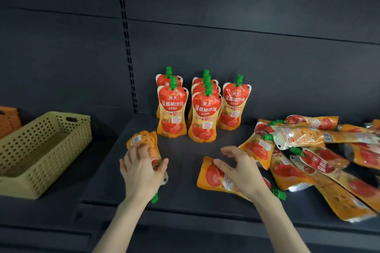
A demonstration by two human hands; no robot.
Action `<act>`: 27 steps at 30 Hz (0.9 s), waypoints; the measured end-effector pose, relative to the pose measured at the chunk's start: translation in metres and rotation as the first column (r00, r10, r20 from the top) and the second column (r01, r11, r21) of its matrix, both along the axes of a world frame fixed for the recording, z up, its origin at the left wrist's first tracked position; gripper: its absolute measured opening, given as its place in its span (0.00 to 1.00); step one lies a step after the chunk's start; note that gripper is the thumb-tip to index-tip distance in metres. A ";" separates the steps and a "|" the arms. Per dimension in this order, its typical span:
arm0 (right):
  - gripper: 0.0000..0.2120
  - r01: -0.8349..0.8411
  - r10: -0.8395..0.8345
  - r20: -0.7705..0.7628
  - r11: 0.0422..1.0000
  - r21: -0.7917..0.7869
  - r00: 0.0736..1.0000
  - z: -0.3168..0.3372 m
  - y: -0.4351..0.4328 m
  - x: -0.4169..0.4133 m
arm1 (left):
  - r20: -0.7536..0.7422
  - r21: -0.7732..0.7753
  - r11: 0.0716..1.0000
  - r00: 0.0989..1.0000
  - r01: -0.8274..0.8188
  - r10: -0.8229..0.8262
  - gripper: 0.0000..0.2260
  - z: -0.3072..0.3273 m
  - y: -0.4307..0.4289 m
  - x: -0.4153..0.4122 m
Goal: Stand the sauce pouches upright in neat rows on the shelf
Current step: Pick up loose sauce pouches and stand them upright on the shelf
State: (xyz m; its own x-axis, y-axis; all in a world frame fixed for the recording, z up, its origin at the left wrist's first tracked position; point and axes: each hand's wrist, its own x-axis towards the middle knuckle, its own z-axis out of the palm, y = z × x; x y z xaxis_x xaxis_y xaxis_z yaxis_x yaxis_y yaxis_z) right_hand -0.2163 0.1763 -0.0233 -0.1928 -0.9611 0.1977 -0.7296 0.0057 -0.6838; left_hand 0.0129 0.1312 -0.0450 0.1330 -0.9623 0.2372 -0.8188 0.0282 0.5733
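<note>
Several orange-and-red tomato sauce pouches with green caps stand upright (172, 109) in three short rows at the back of the dark shelf (181, 150). My left hand (141, 168) grips one pouch (144, 141) with its base pointing away and its green cap toward me. My right hand (242, 170) rests with spread fingers on another pouch (213, 176) that lies flat, its cap at the right. A loose heap of lying pouches (308, 150) covers the right part of the shelf.
A yellow perforated basket (41, 150) sits on the shelf at the left, with an orange basket (8, 121) behind it. A slotted upright rail (127, 47) runs down the dark back panel. The shelf's front edge (185, 211) lies below my wrists.
</note>
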 end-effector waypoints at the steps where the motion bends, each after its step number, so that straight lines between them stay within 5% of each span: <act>1: 0.21 -0.012 0.013 -0.051 1.000 0.024 0.999 -0.001 0.008 -0.002 | 0.001 0.006 1.000 1.000 -0.002 0.002 0.29 -0.001 0.007 -0.001; 11: 0.25 -0.117 0.163 -0.383 0.983 0.140 0.909 -0.017 0.041 -0.014 | 0.095 0.056 0.998 0.995 0.007 -0.013 0.22 -0.001 0.066 -0.028; 15: 0.24 -0.074 0.137 -0.453 0.985 0.154 0.881 -0.020 0.047 -0.011 | 0.151 0.107 0.994 0.988 -0.010 -0.006 0.27 0.003 0.078 -0.025; 23: 0.36 -0.112 0.174 -0.299 0.970 0.214 0.938 -0.006 0.035 -0.013 | -0.156 0.138 0.988 0.987 0.067 -0.045 0.37 0.017 0.080 -0.009; 27: 0.29 -0.050 0.124 -0.383 0.979 0.198 0.915 -0.002 0.038 -0.002 | -0.143 0.076 0.989 0.983 0.129 -0.117 0.34 0.024 0.074 -0.001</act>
